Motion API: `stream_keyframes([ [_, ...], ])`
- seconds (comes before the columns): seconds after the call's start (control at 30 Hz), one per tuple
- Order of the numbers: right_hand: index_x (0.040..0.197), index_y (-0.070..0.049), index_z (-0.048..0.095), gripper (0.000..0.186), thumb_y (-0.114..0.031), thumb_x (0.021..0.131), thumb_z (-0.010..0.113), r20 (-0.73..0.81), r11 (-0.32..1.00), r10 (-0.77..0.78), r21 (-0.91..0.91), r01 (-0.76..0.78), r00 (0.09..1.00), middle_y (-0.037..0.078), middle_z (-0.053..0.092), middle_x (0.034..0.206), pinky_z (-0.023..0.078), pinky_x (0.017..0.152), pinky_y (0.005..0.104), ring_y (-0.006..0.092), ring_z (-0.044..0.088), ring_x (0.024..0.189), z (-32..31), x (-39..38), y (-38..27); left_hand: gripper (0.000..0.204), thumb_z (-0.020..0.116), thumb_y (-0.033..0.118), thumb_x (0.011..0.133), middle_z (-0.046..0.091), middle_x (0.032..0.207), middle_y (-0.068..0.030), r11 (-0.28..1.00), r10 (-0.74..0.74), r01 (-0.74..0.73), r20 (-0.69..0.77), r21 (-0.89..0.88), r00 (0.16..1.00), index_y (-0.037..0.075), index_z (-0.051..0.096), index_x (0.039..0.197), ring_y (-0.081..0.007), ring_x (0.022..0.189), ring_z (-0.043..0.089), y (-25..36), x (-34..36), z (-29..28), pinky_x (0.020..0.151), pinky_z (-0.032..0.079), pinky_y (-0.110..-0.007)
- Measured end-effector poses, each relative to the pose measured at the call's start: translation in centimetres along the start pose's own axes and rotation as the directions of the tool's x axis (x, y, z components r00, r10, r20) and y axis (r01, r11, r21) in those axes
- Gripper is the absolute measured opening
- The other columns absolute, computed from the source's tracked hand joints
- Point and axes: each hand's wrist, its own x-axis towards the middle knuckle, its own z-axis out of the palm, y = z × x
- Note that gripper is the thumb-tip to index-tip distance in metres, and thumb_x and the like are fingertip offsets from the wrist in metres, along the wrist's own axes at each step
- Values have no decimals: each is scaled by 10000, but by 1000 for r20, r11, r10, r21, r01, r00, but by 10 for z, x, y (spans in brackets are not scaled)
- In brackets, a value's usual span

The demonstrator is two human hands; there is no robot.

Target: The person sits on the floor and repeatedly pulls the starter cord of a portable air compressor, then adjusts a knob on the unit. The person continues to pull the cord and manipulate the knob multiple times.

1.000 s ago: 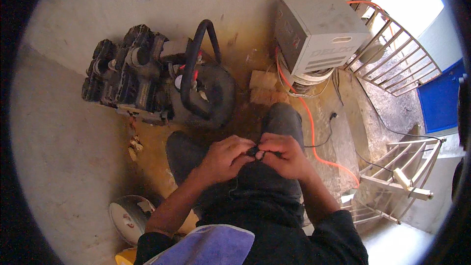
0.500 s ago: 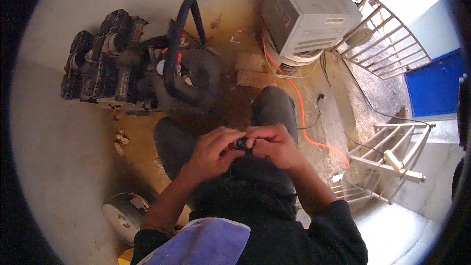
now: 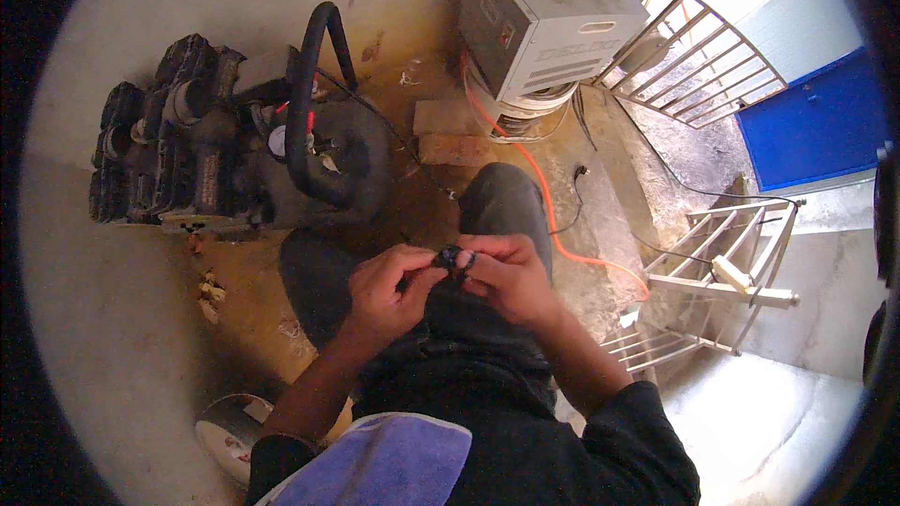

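Above my lap, both hands meet at a small black part (image 3: pixel 450 260) with a rounded body; its exact kind is too small to tell. My left hand (image 3: pixel 389 289) pinches it from the left between thumb and fingertips. From the right, my right hand (image 3: pixel 506 274) is closed on the same part, thumb and forefinger pressed at its edge. A dark loop or ring shows by the right fingertips. Beneath the hands are my knees in dark trousers (image 3: pixel 502 206).
A dusty black air compressor (image 3: pixel 347 145) with a handle and gauge stands ahead on the left. Bricks (image 3: pixel 455 149) lie beyond my knees. A grey metal box (image 3: pixel 553 23) sits on coiled cable. An orange hose (image 3: pixel 534 164) crosses the floor; metal racks (image 3: pixel 722 281) stand right.
The view has shifted, so the surroundings sit further left. My left fingers have parted somewhat, baring more of the black part, which both hands still hold.
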Motion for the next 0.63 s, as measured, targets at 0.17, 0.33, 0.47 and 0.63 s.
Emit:
stream_keyframes([
  [0.17,812,-1,633,134,-61,918,576,-13,962,-155,-230,148,988,-22,483,712,330,546,226,49,420,615,11,-4,-7,195,752,24,786,687,806,-111,968,-219,218,4,-127,976,28,606,914,-181,670,671,8,-4,0,589,523,-286],
  [0.33,807,14,618,101,-38,889,587,45,851,-324,-423,311,945,-1,468,693,343,562,253,78,446,646,16,-4,-10,114,674,34,855,654,727,-79,892,-375,395,128,-218,918,19,575,908,-142,588,635,10,-3,-4,551,504,-273],
  [0.47,828,16,629,54,-32,852,628,148,721,-450,-522,456,881,46,495,712,365,584,284,145,481,674,15,-4,-7,77,592,48,911,638,709,-78,879,-392,433,215,-202,895,20,524,934,-138,559,616,9,-3,-7,535,495,-275],
  [0.63,861,-4,658,86,-87,844,675,282,655,-430,-557,511,858,83,553,768,399,630,304,208,523,707,13,-11,-17,104,558,86,941,653,790,-106,884,-344,389,205,-259,916,31,481,983,-158,580,625,2,-12,-6,548,502,-286],
])
